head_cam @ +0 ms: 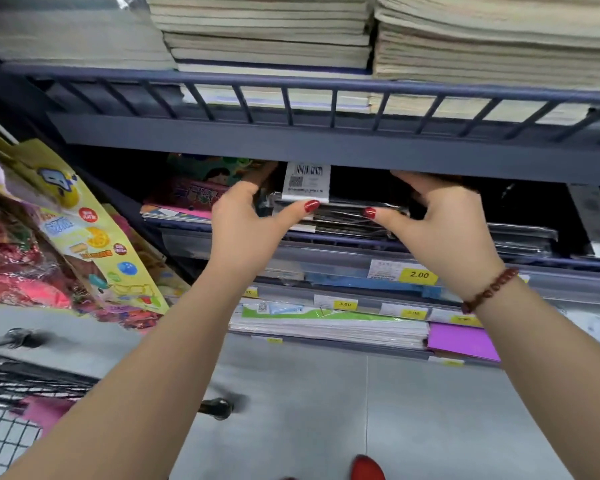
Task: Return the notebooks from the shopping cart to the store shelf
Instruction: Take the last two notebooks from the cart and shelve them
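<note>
1. While both arms reach forward, the left hand (243,220) and the right hand (444,223) grip opposite ends of a stack of plastic-wrapped notebooks (340,216).
2. Each red-nailed thumb presses the stack's near edge, and the fingers curl over its top towards the back, so both hands are clamped on it.
3. The stack lies flat on the middle shelf (361,239), just under the grey upper shelf (326,147), and a white barcode label (307,181) stands on top of it.
4. Colourful children's books (201,192) lie left of the stack on the same shelf, and more wrapped dark packs (523,237) lie to its right.
5. A brown bead bracelet (489,289) circles the right wrist.
6. Pale notebook piles (267,29) fill the upper shelf behind its railing.
7. Below, yellow price tags read 2.00 (418,275) and 3.00 (344,304), above white paper pads (326,327) and purple sheets (465,341).
8. The wire shopping cart (7,393) sits at lower left, well apart from the hands, with something pink (45,410) inside.
</note>
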`<state>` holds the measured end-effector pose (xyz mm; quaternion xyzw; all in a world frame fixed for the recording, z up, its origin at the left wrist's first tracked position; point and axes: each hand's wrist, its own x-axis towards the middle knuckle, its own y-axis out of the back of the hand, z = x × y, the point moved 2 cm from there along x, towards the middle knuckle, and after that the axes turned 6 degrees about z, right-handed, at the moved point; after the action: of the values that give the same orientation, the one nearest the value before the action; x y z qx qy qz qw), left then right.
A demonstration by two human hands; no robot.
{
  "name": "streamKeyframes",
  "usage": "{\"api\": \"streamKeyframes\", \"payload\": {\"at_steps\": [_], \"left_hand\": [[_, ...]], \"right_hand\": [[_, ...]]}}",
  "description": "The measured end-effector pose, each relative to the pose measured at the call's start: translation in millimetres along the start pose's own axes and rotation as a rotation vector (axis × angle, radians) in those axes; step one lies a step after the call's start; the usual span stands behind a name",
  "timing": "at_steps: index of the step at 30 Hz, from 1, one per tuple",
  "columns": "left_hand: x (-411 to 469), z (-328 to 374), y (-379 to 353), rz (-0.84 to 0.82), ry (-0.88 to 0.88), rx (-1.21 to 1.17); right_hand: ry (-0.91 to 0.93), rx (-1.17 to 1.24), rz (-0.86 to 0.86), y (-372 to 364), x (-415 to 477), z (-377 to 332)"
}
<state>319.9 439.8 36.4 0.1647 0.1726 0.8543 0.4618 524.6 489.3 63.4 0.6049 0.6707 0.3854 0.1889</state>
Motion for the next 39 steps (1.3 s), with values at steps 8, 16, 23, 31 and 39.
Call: {"api": "streamKeyframes", "payload": {"at_steps": [8,16,23,31,39], "left_hand": [[2,-8,-9,0.045,0.035,-0.082],[1,4,1,0.006,0.011,0.145],[-30,19,38,-0.108,-0.151,0.320],[-99,63,70,-0.286,-0.189,0.431],[-164,122,79,-0.318,-0.253,0.476]], "right_hand": [[-0.051,-0.025,-0.040,-10,7,13],[0.049,-0.068,-0.047,-5,0,5],[0.151,-0.257,-0.048,44,-58,-2],[0.072,-0.391,-0.048,122,-133,-15],[0.051,-0.468,-0.059,194,-184,-24]]}}
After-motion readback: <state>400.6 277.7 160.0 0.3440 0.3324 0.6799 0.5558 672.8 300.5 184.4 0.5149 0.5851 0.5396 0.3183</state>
